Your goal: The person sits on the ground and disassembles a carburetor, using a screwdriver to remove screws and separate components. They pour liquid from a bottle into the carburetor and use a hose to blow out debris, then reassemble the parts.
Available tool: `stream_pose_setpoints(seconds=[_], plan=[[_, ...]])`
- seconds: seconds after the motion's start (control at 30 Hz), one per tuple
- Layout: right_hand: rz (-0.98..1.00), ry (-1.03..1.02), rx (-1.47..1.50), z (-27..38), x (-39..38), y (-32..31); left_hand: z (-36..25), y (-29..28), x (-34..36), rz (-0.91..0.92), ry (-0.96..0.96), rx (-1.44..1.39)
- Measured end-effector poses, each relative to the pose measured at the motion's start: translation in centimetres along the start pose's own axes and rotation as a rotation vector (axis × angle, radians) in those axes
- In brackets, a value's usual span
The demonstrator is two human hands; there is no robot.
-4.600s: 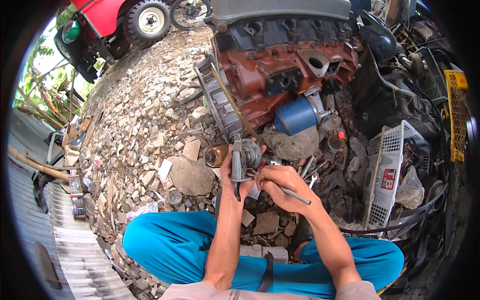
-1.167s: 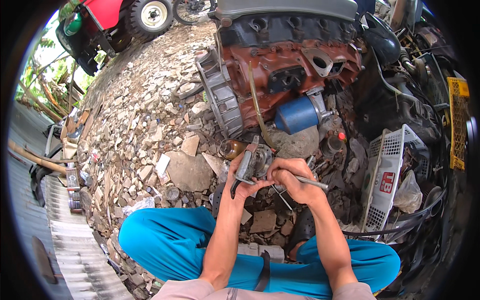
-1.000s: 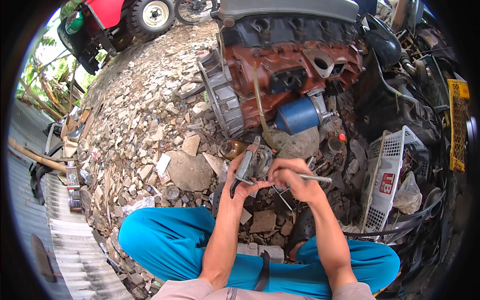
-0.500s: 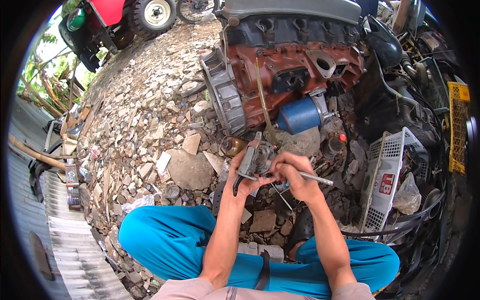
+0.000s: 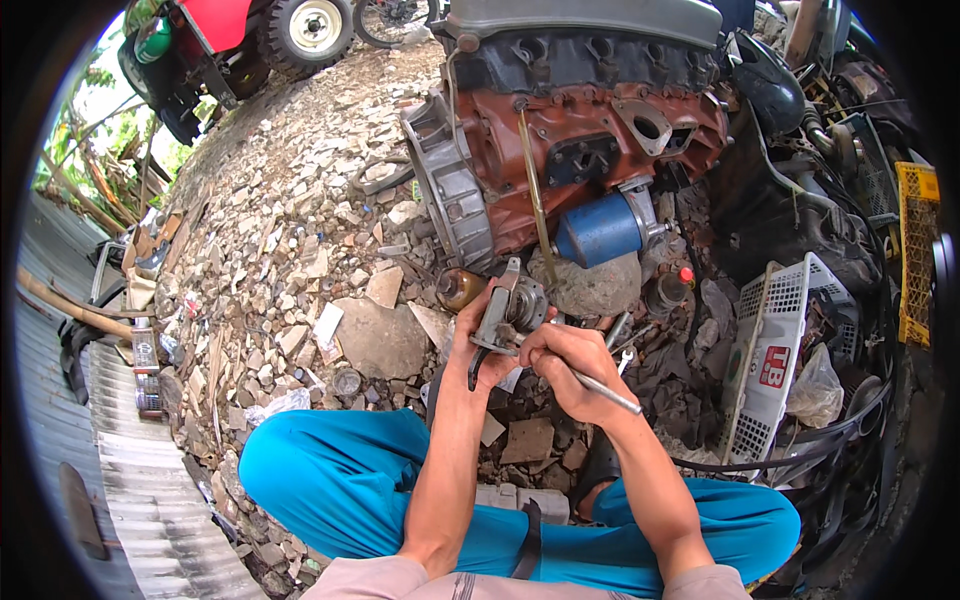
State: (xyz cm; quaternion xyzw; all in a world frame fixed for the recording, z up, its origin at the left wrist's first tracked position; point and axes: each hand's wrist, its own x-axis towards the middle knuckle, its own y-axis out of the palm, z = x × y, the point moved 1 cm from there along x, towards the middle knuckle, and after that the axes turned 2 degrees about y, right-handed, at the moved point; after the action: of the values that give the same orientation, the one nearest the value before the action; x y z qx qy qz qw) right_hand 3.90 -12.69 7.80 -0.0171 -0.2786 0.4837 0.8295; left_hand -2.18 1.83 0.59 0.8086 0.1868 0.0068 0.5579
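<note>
Above the stones (image 5: 300, 225), the left hand (image 5: 486, 372) clasped the metal part (image 5: 508, 308) and the right hand (image 5: 572, 370) pinched beside it a rod (image 5: 612, 394) that might have slipped if pushed askew.

Engine (image 5: 590, 125) behind metal part (image 5: 492, 322); crate (image 5: 784, 322) right, rubble (image 5: 290, 240) left.

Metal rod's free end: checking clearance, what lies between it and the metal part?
Head view: the right hand, gripping the rod, lies between that end and the metal part.
</note>
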Motion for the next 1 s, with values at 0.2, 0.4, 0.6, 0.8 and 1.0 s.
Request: stream_pose_setpoints(seconds=[0.2,0.4,0.6,0.8,1.0], plan=[[-0.039,0.022,-0.041,-0.5,0.5,-1.6,-0.5,0.0,-0.2,-0.072,-0.074,0.037],[-0.008,-0.06,-0.071,-1.5,0.0,-1.3,-0.2,-1.2,0.3,0.005,-0.102,0.021],[-0.029,0.031,-0.064,-1.2,0.1,-1.9,-0.3,0.4,-0.4,-0.156,-0.074,0.09],[0.169,0.027,-0.003,-1.0,0.2,-1.6,-0.6,-0.5,-0.1,-0.16,-0.041,0.108],[-0.02,-0.03,-0.059,-1.9,0.1,-1.6,-0.3,-0.9,0.0,-0.154,-0.103,0.1]])
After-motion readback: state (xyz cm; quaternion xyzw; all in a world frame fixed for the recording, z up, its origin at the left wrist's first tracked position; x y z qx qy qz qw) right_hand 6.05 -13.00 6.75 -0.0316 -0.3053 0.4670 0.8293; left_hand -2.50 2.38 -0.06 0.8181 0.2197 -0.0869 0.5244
